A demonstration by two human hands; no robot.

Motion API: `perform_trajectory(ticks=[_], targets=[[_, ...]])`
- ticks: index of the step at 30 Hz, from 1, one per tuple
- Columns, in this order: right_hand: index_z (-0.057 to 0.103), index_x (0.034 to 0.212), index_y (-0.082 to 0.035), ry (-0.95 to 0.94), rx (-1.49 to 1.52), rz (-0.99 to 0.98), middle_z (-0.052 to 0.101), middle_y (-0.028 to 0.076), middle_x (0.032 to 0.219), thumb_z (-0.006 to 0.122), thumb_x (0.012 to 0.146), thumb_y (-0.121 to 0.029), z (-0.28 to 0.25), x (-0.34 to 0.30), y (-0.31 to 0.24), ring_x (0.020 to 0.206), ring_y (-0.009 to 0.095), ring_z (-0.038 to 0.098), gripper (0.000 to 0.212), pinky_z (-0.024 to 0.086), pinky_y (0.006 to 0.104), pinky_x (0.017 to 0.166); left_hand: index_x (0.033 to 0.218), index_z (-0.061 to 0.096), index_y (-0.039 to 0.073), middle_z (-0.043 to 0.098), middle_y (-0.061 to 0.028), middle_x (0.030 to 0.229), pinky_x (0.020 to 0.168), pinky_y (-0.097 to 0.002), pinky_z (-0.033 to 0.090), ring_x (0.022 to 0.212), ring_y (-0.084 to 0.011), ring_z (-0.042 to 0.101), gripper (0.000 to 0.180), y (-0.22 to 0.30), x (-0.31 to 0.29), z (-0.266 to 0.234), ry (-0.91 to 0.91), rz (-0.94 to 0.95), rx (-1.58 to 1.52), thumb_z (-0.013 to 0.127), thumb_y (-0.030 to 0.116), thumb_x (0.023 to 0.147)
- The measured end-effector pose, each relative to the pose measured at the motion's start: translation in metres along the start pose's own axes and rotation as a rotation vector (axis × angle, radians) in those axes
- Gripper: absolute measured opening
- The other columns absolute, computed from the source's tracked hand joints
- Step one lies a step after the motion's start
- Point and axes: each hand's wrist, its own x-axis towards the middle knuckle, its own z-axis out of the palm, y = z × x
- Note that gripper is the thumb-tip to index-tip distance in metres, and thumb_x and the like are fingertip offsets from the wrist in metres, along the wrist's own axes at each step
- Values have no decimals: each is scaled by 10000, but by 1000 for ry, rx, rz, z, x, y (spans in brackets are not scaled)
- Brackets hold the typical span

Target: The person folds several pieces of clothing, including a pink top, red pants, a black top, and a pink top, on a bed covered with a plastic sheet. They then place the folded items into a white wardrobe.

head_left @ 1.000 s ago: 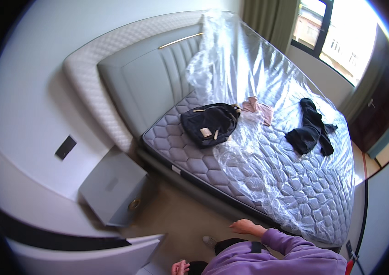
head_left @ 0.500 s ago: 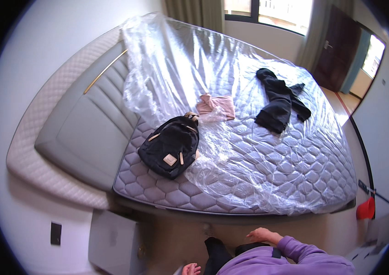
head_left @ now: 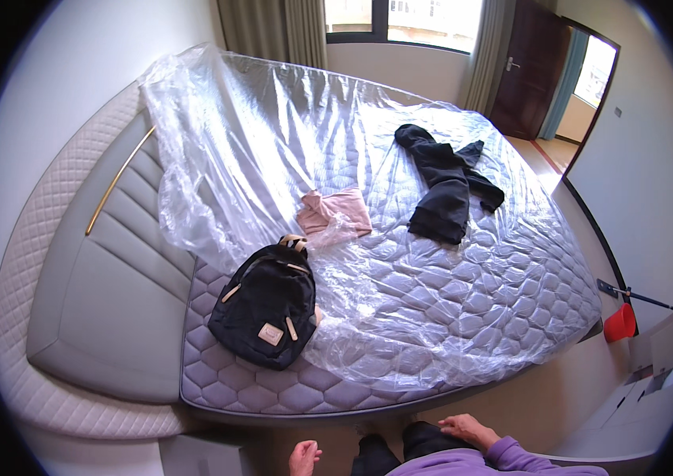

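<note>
My left hand [head_left: 304, 458] is low in the picture, in front of the bed's near edge, fingers loosely bent and apart, holding nothing. My right hand [head_left: 467, 431] hangs beside my dark trousers, also empty, its fingers loosely extended. Neither hand touches the bed. Nearest to them is the quilted grey mattress [head_left: 249, 389], largely under a crumpled clear plastic sheet [head_left: 423, 349]. A black backpack [head_left: 261, 297] with tan trim lies near the headboard side. Beyond it is a folded pink cloth [head_left: 336, 214]. Farther right, a black garment [head_left: 443, 182] with sleeves is spread on the plastic.
A padded grey headboard [head_left: 106, 293] stands at the left, with a grey bedside cabinet [head_left: 201, 456] in front of it. At the right are a red bucket [head_left: 620, 321] and a dark pole [head_left: 646, 298]. A dark door [head_left: 525, 71] is open at the back.
The view has shifted right and nearer the bed. My left hand has risen farther into the picture; the right stays beside my trousers. The things on the bed have not moved.
</note>
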Motion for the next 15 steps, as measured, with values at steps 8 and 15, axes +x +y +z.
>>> perform_trajectory(ticks=[8, 15], targets=[[573, 1127, -158, -35, 167, 100, 605, 143, 1020, 548, 793, -379, -23, 24, 26, 961, 293, 569, 402, 438, 341, 836, 1088, 523, 50, 624, -43, 843, 622, -205, 446, 757, -95, 587, 316, 77, 87, 128, -347, 169, 190, 580, 230, 835], [567, 1132, -152, 27, 144, -30, 621, 155, 935, 545, 802, -367, -131, 118, 50, 879, 306, 588, 395, 454, 361, 748, 895, 570, 30, 646, -67, 848, 659, -230, 468, 789, -117, 607, 244, 94, 153, 240, -501, 73, 166, 558, 270, 849]])
